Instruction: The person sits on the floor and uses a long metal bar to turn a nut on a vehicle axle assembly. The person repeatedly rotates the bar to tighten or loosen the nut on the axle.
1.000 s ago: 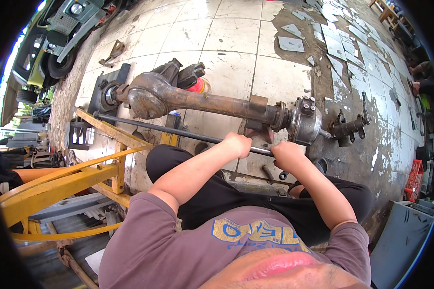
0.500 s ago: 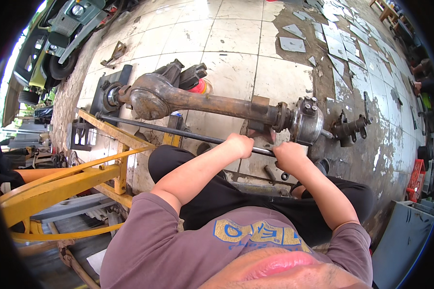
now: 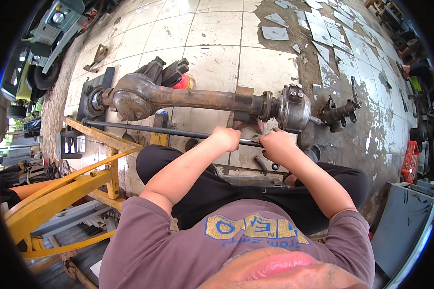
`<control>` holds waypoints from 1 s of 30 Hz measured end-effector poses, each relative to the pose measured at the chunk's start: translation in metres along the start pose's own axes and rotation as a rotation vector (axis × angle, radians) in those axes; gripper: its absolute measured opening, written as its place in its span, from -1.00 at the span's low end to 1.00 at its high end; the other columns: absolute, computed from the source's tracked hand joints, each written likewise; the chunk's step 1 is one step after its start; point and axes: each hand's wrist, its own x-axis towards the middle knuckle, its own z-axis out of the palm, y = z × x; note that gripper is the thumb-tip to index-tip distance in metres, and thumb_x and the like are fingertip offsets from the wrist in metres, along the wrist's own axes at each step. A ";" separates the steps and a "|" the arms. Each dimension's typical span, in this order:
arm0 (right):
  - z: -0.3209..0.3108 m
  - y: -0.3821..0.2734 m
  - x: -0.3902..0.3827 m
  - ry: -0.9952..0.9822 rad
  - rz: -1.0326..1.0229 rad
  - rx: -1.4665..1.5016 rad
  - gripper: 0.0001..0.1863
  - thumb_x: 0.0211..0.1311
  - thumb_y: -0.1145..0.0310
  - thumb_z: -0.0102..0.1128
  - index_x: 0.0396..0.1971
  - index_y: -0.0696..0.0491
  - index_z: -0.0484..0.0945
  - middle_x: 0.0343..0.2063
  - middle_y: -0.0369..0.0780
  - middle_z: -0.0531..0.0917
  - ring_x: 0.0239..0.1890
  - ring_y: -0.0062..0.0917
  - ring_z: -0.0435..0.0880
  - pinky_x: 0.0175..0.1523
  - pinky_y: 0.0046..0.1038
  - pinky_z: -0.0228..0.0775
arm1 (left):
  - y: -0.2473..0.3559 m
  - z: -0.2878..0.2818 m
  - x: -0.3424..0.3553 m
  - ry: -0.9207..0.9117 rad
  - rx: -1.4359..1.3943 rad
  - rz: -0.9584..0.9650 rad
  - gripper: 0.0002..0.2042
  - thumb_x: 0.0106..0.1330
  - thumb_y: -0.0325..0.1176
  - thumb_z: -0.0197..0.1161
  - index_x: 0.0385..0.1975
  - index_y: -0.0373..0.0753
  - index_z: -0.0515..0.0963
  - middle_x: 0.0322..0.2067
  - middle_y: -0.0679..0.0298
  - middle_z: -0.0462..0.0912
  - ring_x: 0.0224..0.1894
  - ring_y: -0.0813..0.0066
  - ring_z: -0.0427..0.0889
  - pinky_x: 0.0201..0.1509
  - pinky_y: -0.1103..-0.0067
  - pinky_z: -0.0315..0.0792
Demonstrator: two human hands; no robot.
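Note:
My left hand (image 3: 225, 138) is closed on a long dark metal rod (image 3: 164, 131), which lies crosswise in front of my folded legs. My right hand (image 3: 276, 144) is closed on the same rod at its right end, where some shiny metal shows between the hands. Just beyond the rod lies a large rusty axle housing (image 3: 188, 98), with a rounded bulge toward the left and a bolted steel hub (image 3: 294, 108) at the right. A short dark cylinder (image 3: 260, 164) and a small ring (image 3: 275, 166) lie on the floor near my right hand.
A yellow steel frame (image 3: 67, 202) stands at my left, and a vehicle (image 3: 50, 43) is at upper left. Broken tiles (image 3: 323, 33), a metal part (image 3: 337, 115), a red crate (image 3: 410, 161) and a grey cabinet (image 3: 398, 231) are rightward. Someone's limb (image 3: 406, 70) shows at far right.
The whole view has shifted, so the axle and floor appear further left and slightly higher. Both hands stay on the rod, nearly unmoved relative to the axle.

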 end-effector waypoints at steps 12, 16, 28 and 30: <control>0.008 0.002 0.007 -0.114 -0.004 -0.076 -0.87 0.12 0.49 0.32 -0.37 0.05 0.81 -0.38 -0.08 0.85 -0.18 -0.20 0.89 0.49 -0.18 0.46 | -0.006 0.009 0.010 0.025 -0.025 0.030 -0.54 0.44 -0.04 0.34 0.19 -0.19 0.59 0.05 0.08 0.80 0.12 0.05 0.79 0.21 0.16 0.65; 0.009 0.004 0.003 -0.093 0.025 -0.020 -0.86 0.09 0.43 0.39 -0.32 0.05 0.80 -0.36 -0.08 0.84 -0.16 -0.19 0.88 0.54 -0.15 0.41 | -0.005 0.011 0.011 0.026 -0.026 0.010 -0.55 0.44 -0.05 0.33 0.19 -0.19 0.59 0.06 0.07 0.80 0.14 0.06 0.78 0.23 0.16 0.64; -0.012 0.001 0.001 -0.149 -0.040 0.030 -0.52 0.10 0.28 0.54 0.08 -0.07 0.73 -0.34 -0.10 0.83 -0.09 -0.19 0.84 0.61 -0.07 0.31 | -0.003 0.012 0.011 0.027 0.000 0.015 -0.56 0.44 -0.05 0.34 0.17 -0.19 0.59 0.02 0.06 0.81 0.10 0.05 0.80 0.19 0.16 0.66; 0.011 0.006 0.007 -0.166 0.030 0.029 -0.52 0.09 0.27 0.55 0.08 -0.05 0.74 -0.34 -0.11 0.83 -0.09 -0.18 0.84 0.61 -0.07 0.31 | -0.007 0.015 0.015 0.046 -0.008 0.025 -0.55 0.44 -0.05 0.34 0.18 -0.19 0.59 0.01 0.06 0.81 0.09 0.04 0.80 0.19 0.16 0.66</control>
